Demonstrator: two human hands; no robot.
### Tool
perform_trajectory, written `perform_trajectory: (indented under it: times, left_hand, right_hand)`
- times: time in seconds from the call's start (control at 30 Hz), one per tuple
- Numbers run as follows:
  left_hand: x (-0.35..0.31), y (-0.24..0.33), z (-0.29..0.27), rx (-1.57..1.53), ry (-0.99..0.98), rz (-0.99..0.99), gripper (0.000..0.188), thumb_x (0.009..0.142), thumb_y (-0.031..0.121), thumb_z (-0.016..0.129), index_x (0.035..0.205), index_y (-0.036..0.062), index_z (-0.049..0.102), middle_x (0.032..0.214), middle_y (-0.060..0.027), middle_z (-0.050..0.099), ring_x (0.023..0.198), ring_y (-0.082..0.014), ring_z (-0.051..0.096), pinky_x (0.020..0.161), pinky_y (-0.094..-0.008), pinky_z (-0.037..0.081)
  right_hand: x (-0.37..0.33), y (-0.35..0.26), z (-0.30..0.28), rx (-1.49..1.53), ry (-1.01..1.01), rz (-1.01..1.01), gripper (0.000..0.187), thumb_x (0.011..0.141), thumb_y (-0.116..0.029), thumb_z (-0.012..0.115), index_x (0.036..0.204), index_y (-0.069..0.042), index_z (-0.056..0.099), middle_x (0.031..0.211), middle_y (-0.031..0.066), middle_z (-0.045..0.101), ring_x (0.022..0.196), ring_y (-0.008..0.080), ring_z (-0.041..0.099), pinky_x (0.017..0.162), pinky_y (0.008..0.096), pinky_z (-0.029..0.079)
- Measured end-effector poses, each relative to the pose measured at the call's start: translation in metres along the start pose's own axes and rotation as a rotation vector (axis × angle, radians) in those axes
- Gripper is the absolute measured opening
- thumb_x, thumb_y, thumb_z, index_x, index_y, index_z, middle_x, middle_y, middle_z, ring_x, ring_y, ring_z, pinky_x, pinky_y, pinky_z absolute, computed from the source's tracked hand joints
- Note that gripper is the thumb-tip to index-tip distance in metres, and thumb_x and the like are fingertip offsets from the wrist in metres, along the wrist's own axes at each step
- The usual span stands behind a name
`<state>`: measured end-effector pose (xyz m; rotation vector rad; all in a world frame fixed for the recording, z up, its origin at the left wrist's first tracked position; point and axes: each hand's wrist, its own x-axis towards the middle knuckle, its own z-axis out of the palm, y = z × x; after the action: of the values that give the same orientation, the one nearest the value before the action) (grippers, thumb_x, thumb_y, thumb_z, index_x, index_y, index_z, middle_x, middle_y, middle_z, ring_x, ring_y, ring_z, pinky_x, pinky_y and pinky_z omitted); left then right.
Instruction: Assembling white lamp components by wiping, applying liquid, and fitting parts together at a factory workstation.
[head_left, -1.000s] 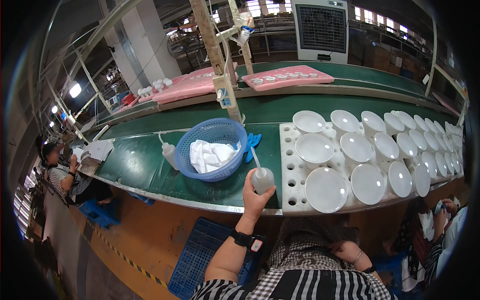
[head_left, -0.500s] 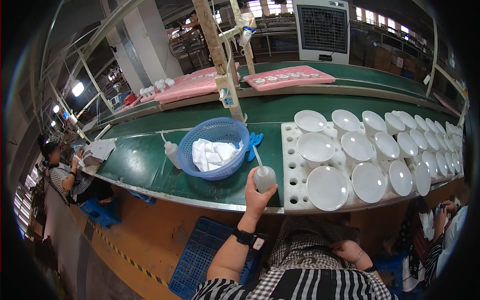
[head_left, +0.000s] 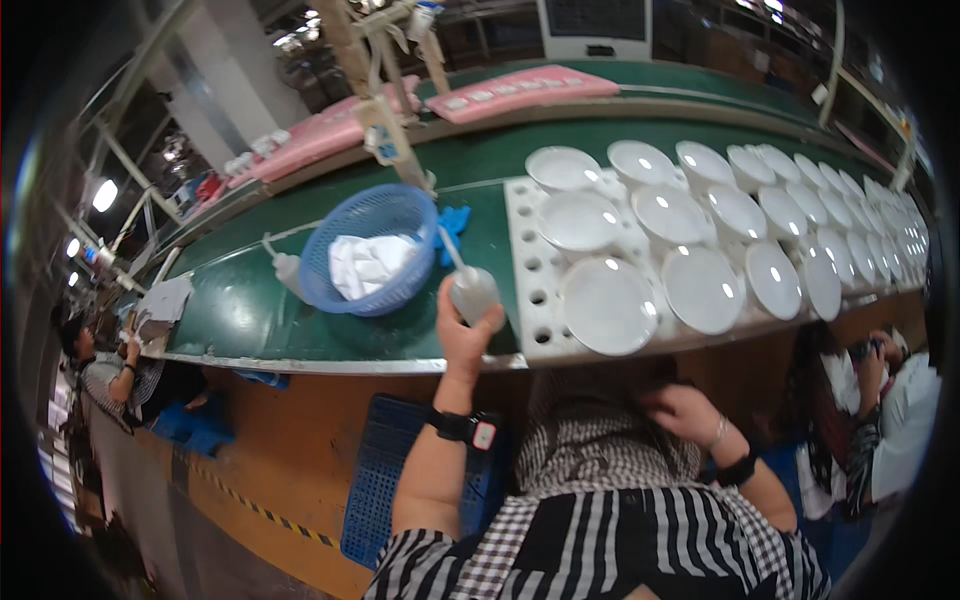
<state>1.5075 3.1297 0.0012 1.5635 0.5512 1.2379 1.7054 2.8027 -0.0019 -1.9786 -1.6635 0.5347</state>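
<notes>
My left hand point(head_left: 463, 338) is wrapped round a translucent white squeeze bottle point(head_left: 476, 294), at the bench's front edge. The bottle's thin spout leans up and to the left. Low over my checked apron, my right hand point(head_left: 685, 412) is bent inward; its fingertips are blurred and in shadow. Just right of the bottle, a white holed foam board point(head_left: 530, 265) carries several rows of glossy white dishes point(head_left: 610, 306). On the left, a blue plastic basket point(head_left: 330, 305) contains a crumpled white cloth point(head_left: 365, 266).
A second squeeze bottle point(head_left: 288, 270) stands left of the basket, and blue gloves point(head_left: 452, 230) lie behind it. Pink foam sheets point(head_left: 525, 92) rest on the far shelf. A blue crate point(head_left: 372, 500) is on the floor. People sit at far left point(head_left: 105, 375) and right point(head_left: 880, 420).
The whole view has shifted, so the bench and its things appear higher and further left. My left hand still grips the bottle, and my right hand remains low by the apron.
</notes>
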Motion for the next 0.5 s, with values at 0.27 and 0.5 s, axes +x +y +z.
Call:
perform_trajectory:
  times: [0.27, 0.5]
  left_hand:
    - [0.001, 0.002, 0.001, -0.009, -0.012, -0.021, 0.073, 0.073, 0.002, 0.075, 0.134, 0.0007, 0.035, 0.123, -0.0106, 0.052, 0.110, -0.0206, 0.054, 0.094, -0.0336, 0.044]
    - [0.001, 0.002, 0.002, 0.013, -0.020, -0.006, 0.070, 0.077, 0.005, 0.073, 0.136, 0.0016, 0.034, 0.125, -0.0095, 0.049, 0.113, -0.0199, 0.050, 0.096, -0.0334, 0.040]
  right_hand:
    - [0.027, -0.037, -0.027, 0.280, 0.194, -0.026, 0.045, 0.078, -0.021, 0.069, 0.118, -0.004, 0.057, 0.089, 0.0099, 0.060, 0.078, 0.0244, 0.060, 0.071, 0.0344, 0.049]
    - [0.057, -0.052, -0.022, 0.141, 0.388, 0.035, 0.057, 0.073, -0.028, 0.075, 0.119, 0.000, 0.054, 0.100, 0.0111, 0.059, 0.085, 0.0246, 0.060, 0.074, 0.0339, 0.049]
